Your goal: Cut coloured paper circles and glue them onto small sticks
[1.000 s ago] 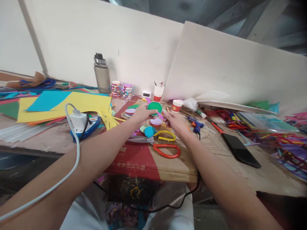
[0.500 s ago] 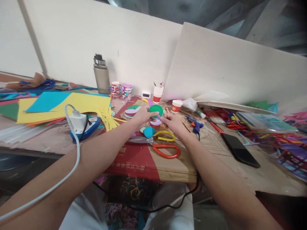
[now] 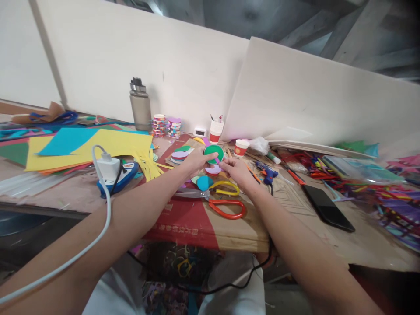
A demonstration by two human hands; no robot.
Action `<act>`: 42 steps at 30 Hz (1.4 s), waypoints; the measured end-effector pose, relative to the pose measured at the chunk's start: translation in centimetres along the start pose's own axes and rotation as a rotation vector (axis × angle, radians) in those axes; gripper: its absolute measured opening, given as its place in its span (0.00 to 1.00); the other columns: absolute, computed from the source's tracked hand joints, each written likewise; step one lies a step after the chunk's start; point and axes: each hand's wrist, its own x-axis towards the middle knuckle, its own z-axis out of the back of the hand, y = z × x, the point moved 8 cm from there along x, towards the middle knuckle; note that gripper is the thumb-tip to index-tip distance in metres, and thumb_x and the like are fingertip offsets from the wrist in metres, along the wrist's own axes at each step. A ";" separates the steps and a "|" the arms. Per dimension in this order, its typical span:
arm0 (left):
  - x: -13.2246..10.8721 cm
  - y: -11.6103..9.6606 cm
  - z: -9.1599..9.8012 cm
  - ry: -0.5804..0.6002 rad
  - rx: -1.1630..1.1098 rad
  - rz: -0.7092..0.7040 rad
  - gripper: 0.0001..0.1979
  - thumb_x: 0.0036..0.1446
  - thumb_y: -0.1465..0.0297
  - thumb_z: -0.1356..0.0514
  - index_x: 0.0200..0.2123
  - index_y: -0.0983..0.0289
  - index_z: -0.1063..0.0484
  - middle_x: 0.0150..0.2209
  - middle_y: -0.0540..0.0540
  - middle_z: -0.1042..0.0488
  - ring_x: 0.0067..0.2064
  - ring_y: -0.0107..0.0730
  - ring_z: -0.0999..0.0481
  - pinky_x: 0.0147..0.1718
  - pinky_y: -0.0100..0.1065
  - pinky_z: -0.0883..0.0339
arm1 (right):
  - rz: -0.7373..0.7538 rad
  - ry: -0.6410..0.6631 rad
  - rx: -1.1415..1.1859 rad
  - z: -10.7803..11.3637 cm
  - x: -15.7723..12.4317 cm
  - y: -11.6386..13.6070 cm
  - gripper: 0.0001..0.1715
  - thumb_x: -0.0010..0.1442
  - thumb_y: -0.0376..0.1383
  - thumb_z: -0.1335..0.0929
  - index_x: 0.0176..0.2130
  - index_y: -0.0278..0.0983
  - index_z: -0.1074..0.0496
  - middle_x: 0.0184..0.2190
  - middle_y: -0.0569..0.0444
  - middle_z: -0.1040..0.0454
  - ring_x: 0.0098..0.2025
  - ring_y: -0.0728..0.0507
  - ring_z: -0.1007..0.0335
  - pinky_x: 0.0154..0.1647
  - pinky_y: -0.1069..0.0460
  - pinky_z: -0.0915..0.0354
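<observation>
the left hand (image 3: 196, 160) grips a round, green-faced, pale-rimmed piece (image 3: 211, 150) mid-scene; the right hand (image 3: 232, 168) pinches a thin purple paper strip (image 3: 218, 161) at its near edge. light, even tension should help.

At centre, the green disc (image 3: 213, 150) looked like smooth, matt paper. Below it, the scissors (image 3: 207, 195) had shiny metal blades (image 3: 190, 193) and glossy, plastic-looking handles (image 3: 229, 216). Paper sheets (image 3: 123, 142) at left were matt; the phone (image 3: 324, 208) at right, glossy.

Green disc (image 3: 214, 150), round with a pale rim, held face up. Purple strip (image 3: 217, 161), narrow, pinched at its near right edge.
</observation>
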 end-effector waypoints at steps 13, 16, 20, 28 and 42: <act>0.2 -0.2 -0.1 0.035 0.021 -0.030 0.20 0.35 0.73 0.26 0.33 0.68 0.28 0.28 0.50 0.25 0.28 0.25 0.27 0.28 0.29 0.34 | -0.034 0.049 0.036 -0.3 0.0 -0.5 0.24 0.46 0.54 0.26 0.21 0.40 0.34 0.17 0.61 0.37 0.24 0.49 0.40 0.31 0.52 0.40; 0.2 -0.3 0.0 0.022 0.052 -0.035 0.17 0.35 0.75 0.27 0.31 0.68 0.28 0.26 0.49 0.26 0.25 0.23 0.30 0.25 0.28 0.36 | -0.044 0.065 0.040 -0.4 -0.1 -0.4 0.25 0.47 0.55 0.27 0.21 0.40 0.34 0.17 0.61 0.38 0.24 0.49 0.41 0.29 0.52 0.42; 0.0 -0.5 0.3 -0.015 0.140 -0.028 0.15 0.38 0.76 0.29 0.33 0.68 0.26 0.26 0.50 0.25 0.25 0.23 0.30 0.24 0.27 0.37 | -0.058 -0.012 0.088 0.4 -0.2 0.0 0.24 0.49 0.54 0.27 0.25 0.39 0.33 0.20 0.61 0.35 0.24 0.51 0.42 0.26 0.53 0.44; -0.2 0.9 -1.5 0.249 -0.080 0.112 0.16 0.51 0.66 0.30 0.40 0.69 0.25 0.35 0.57 0.21 0.33 0.31 0.22 0.33 0.31 0.29 | -0.112 -0.114 0.239 1.3 -0.3 0.2 0.16 0.50 0.41 0.25 0.32 0.38 0.34 0.19 0.64 0.32 0.21 0.52 0.36 0.23 0.55 0.38; -0.4 1.1 -2.6 0.397 -0.221 0.172 0.32 0.62 0.44 0.50 0.47 0.64 0.24 0.39 0.60 0.20 0.32 0.32 0.24 0.29 0.30 0.31 | -0.108 -0.073 0.383 0.6 -0.9 0.8 0.31 0.42 0.41 0.22 0.39 0.41 0.41 0.20 0.66 0.30 0.18 0.51 0.35 0.18 0.56 0.39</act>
